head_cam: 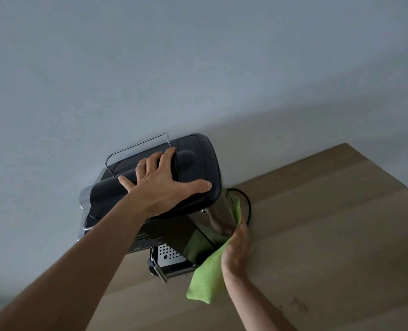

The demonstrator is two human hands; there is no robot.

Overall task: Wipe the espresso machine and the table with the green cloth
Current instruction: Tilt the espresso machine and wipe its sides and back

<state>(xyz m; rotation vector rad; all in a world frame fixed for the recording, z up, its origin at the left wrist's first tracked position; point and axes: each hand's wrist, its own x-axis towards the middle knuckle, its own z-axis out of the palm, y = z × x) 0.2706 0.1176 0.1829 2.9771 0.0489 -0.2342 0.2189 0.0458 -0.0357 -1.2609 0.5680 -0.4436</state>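
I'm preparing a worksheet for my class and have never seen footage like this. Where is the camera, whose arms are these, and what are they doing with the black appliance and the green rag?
There is one picture, from a camera worn on a person's head, looking down along their own arms. No robot is involved. The left hand lies spread flat on top of the espresso machine, apparently steadying it. The right hand presses the green cloth against the machine's shiny right side. The machine stands on a wooden table against a pale wall. Its perforated drip tray shows at the front, and a black cable curves behind it.
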